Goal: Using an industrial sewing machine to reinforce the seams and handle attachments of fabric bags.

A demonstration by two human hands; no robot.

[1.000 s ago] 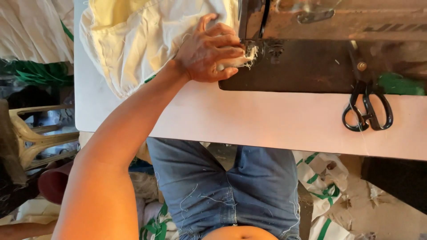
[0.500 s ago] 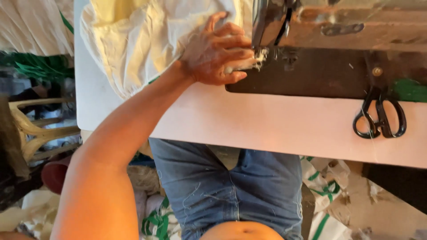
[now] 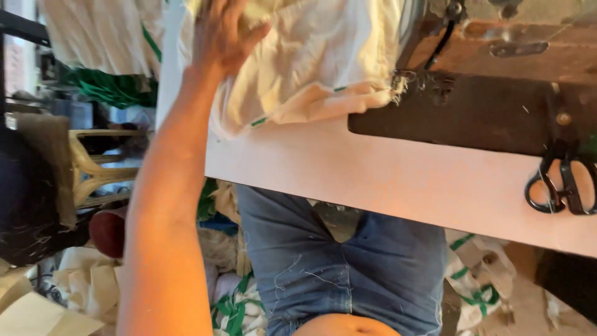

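While the person's left hand (image 3: 224,34) rests on top of the crumpled cream-white woven sack cloth with thin green stripes (image 3: 311,68), its fingers lie loosely spread and flat on the fabric; the motion blur hides whether any of them pinch a fold. The bare forearm runs from seven o'clock up to the hand at eleven o'clock. The cloth is heaped at twelve o'clock on the pale pinkish-white flat tabletop (image 3: 385,180), and its frayed lower edge reaches right to the dark brown metal bed of the sewing machine (image 3: 472,115) at two o'clock, touching it under the machine's head. Black-handled scissors (image 3: 563,186) lie at three o'clock, handles on the tabletop and blades over the machine bed, well apart from the hand. The right hand is out of view.

Below the table edge, at six o'clock, the person's blue denim trousers (image 3: 336,274) show. A tan plastic chair (image 3: 99,168) stands at nine o'clock, and more cream cloth with green bands (image 3: 230,305) lies piled on the floor around seven o'clock and again at five o'clock.
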